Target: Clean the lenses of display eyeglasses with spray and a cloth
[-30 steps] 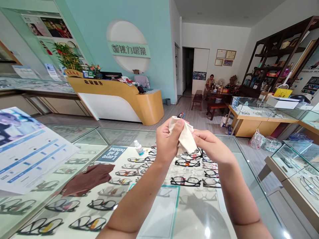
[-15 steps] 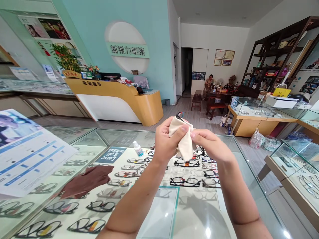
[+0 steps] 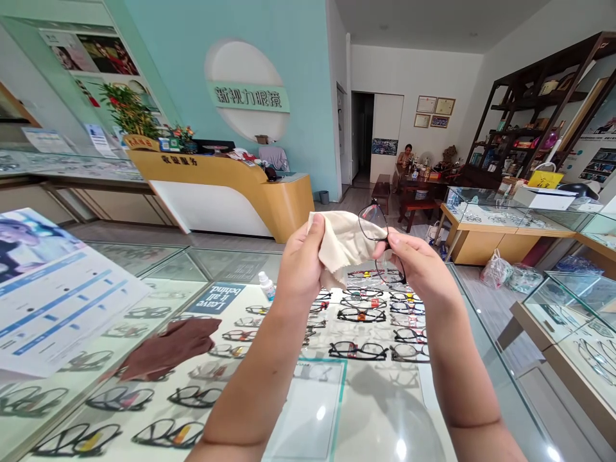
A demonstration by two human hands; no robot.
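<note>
My left hand (image 3: 302, 262) is closed on a cream cleaning cloth (image 3: 344, 242), its thumb pressing the cloth's upper edge. The cloth stretches rightward to a pair of dark-framed eyeglasses (image 3: 373, 222). Thumb and fingers of my right hand (image 3: 421, 260) pinch the eyeglasses around the middle of the frame, one lens above and one below. Both hands are raised over the glass display case. Whether the right fingers also catch the cloth's corner, I cannot tell. Beyond my left forearm stands a small white bottle (image 3: 265, 285) on the glass.
A brown cloth (image 3: 168, 350) lies on the case at left, near a printed card (image 3: 58, 289). Rows of eyeglasses (image 3: 359, 350) fill the case below. Across the room are a yellow-and-white counter (image 3: 216, 199) and a seated person (image 3: 407, 157) at a dark table.
The cloth was bunched around the eyeglasses between both hands. Now it is spread out, the eyeglasses are uncovered in my right hand, and my left hand has shifted leftward.
</note>
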